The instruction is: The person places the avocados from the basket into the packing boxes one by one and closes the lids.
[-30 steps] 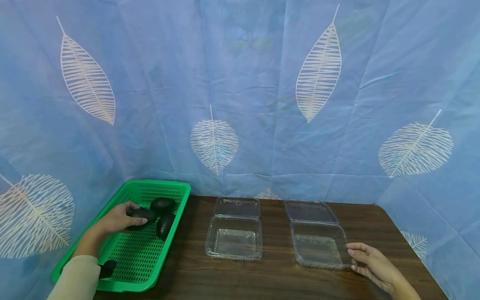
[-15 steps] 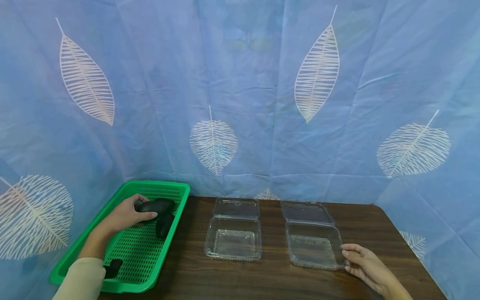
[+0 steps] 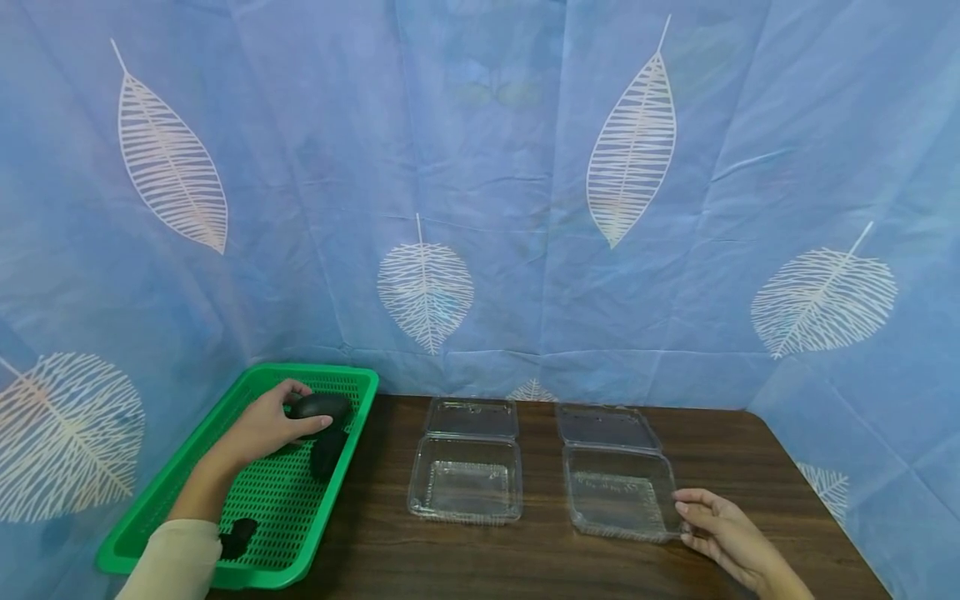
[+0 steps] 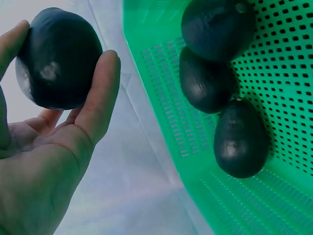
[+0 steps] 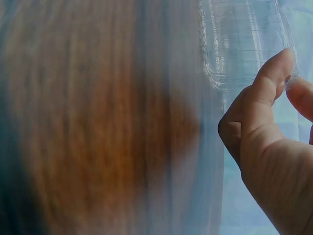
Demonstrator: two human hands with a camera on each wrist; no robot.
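My left hand [image 3: 266, 423] grips a dark avocado [image 4: 58, 58] between thumb and fingers, above the green basket [image 3: 258, 577]. In the left wrist view, several more dark avocados lie together in the basket, one of them pear-shaped [image 4: 241, 139]. The held one hides part of those behind it in the head view. On the right, my right hand [image 3: 729, 533] pinches the near right corner of a clear plastic clamshell box [image 3: 622, 500], whose lid [image 3: 607, 427] is folded back. The right wrist view shows thumb and fingertip at the rim.
A second clear clamshell box [image 3: 465, 492], lid back, stands between the basket and the right box. All stand on a dark wooden table [image 3: 420, 558] before a blue leaf-print cloth [image 3: 510, 167]. A black object [image 3: 238, 537] shows beside the left sleeve.
My left hand has moved right and slightly away with the avocado, over the others in the basket. The right box has slid a little left, with my right hand still on its corner.
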